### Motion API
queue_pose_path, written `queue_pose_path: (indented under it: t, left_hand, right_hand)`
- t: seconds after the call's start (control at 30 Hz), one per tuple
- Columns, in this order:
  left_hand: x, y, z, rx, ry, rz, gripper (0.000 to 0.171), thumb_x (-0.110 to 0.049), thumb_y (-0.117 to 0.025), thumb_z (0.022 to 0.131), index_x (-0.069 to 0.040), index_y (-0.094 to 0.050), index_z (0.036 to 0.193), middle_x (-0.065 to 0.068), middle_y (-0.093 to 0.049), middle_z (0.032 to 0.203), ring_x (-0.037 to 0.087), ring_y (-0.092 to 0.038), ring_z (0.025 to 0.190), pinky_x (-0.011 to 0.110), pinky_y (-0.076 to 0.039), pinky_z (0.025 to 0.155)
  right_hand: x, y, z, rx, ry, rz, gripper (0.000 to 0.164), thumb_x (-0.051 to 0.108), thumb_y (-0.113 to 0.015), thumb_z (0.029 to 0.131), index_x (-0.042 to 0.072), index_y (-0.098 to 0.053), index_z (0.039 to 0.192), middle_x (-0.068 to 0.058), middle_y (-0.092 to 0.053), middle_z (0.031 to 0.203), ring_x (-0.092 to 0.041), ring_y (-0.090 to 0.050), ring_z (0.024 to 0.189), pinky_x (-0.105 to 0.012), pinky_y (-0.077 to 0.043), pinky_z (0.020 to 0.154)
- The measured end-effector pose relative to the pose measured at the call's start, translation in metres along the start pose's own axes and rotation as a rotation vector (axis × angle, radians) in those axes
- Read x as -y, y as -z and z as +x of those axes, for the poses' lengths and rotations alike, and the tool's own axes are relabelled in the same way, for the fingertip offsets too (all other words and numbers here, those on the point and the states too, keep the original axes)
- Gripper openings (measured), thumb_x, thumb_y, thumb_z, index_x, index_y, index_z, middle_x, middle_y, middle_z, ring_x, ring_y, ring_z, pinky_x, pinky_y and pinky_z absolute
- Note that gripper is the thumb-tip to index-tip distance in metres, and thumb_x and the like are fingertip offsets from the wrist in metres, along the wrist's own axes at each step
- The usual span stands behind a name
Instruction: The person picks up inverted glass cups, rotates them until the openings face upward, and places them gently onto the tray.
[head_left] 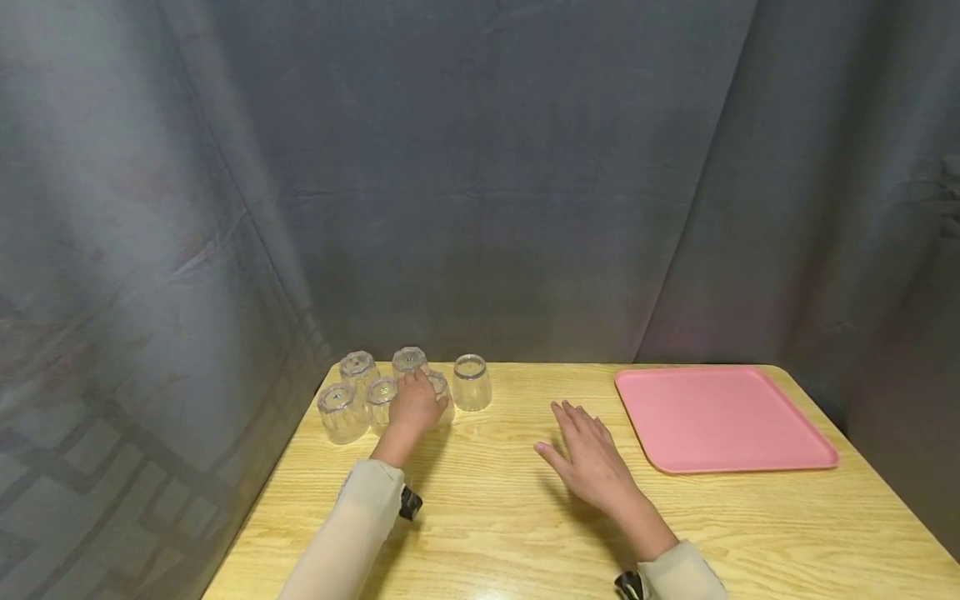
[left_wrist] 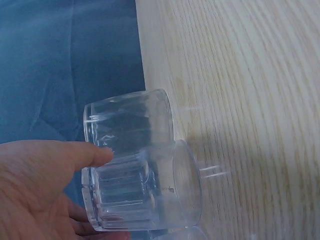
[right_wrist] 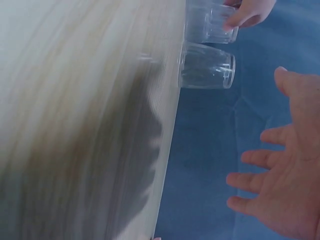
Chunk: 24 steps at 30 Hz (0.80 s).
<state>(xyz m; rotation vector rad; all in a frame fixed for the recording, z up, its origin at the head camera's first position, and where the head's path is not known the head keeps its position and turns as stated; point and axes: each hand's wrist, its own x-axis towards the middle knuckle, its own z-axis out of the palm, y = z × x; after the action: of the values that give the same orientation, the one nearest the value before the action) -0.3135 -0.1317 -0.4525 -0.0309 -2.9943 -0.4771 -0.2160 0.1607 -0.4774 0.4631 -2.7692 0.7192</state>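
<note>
My left hand grips a clear faceted glass near its raised base. In the left wrist view, the thumb lies along one side of this glass and the fingers reach round the other. Several more clear glasses stand close together, bases up, beside and behind that hand. Just right of the group is another clear glass, also visible in the right wrist view. My right hand hovers over the middle of the table with its fingers spread, holding nothing.
A pink tray lies flat on the right side of the wooden table. Grey curtains hang along the back and both sides, close to the table's edges. Each wrist wears a small black device.
</note>
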Motion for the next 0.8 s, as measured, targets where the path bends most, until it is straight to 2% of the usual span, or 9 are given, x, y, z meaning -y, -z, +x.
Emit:
queue_pose_path:
  t: [0.33, 0.57, 0.8]
  left_hand:
    - [0.002, 0.001, -0.001, -0.001, 0.019, -0.038, 0.08, -0.034, -0.072, 0.092, 0.018, -0.037, 0.142, 0.033, -0.05, 0.132, 0.045, -0.053, 0.125, 0.054, -0.054, 0.091]
    - [0.002, 0.001, -0.006, -0.046, -0.009, -0.076, 0.08, -0.036, -0.075, 0.089, 0.015, -0.042, 0.142, 0.032, -0.051, 0.136, 0.046, -0.054, 0.124, 0.056, -0.053, 0.093]
    - [0.004, 0.007, -0.018, -0.104, 0.005, -0.193, 0.08, -0.041, -0.076, 0.086, 0.01, -0.049, 0.14, 0.03, -0.055, 0.136, 0.049, -0.058, 0.117, 0.06, -0.052, 0.092]
  right_hand:
    - [0.009, -0.006, 0.004, 0.007, -0.003, 0.047, 0.077, 0.054, -0.057, 0.099, 0.007, -0.036, 0.156, -0.021, -0.039, 0.157, -0.046, -0.034, 0.145, -0.063, -0.025, 0.117]
    - [0.013, -0.011, 0.008, 0.009, -0.001, 0.09, 0.076, 0.054, -0.055, 0.1, 0.005, -0.036, 0.156, -0.022, -0.038, 0.158, -0.044, -0.035, 0.145, -0.06, -0.027, 0.117]
    - [0.018, -0.014, 0.012, 0.029, -0.032, 0.143, 0.075, 0.051, -0.056, 0.101, 0.005, -0.036, 0.156, -0.021, -0.036, 0.159, -0.041, -0.034, 0.146, -0.059, -0.027, 0.118]
